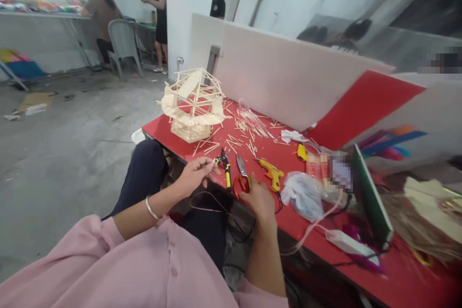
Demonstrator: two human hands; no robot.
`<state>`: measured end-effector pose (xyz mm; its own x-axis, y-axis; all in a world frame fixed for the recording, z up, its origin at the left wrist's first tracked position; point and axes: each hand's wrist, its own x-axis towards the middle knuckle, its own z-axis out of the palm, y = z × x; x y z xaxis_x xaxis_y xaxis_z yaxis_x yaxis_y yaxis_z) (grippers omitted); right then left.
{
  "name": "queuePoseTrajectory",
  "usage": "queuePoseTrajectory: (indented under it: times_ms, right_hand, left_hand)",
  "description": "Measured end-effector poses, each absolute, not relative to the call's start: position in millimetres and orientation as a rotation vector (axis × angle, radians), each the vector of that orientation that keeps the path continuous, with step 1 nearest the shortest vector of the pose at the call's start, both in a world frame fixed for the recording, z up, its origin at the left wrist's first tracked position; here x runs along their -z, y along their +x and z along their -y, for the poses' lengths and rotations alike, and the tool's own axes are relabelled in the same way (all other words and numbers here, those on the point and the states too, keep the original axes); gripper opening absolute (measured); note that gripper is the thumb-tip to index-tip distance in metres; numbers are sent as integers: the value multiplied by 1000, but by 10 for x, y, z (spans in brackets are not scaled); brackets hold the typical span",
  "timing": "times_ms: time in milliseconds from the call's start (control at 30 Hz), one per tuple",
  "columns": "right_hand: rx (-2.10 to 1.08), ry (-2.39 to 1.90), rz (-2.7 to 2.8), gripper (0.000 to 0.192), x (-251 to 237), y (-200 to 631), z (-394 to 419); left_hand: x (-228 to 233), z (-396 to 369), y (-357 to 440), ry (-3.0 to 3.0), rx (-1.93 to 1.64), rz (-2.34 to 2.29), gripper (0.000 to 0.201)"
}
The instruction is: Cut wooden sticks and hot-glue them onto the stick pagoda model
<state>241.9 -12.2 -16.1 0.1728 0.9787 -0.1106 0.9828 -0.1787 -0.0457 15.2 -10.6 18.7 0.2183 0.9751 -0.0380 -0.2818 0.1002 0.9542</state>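
A thin wooden stick (210, 167) is pinched in the left hand (195, 174) at the red table's (288, 221) near edge; red-handled scissors (242, 178) are gripped by the right hand (258, 200), seemingly for trimming, requiring careful blade alignment.

Bare strip of red counter (169, 137) open before the stick house (193, 106), scattered sticks (238, 142) behind, pliers (225, 166), scissors (242, 175), glue gun (271, 172) crowding the near edge, plastic bag (303, 195) blocking rightward

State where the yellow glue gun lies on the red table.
In the head view, the yellow glue gun lies near the table's front edge, just right of the red-handled scissors and left of a crumpled plastic bag.
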Motion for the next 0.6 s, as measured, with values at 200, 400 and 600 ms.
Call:
queuePoseTrajectory:
  times_ms: [200,400,600]
  right_hand:
    - [227,2588,-1899,71,123,2519,171]
    - [360,2985,-2295,77,192,2538,309]
    - [700,2576,-2916,59,15,2251,410]
  left_hand:
    - [-255,170,163,1103,-1172,-898,39]
    - [-280,17,147,1222,-1174,-871,41]
    - [-358,-235,214,1385,-1064,-760,39]
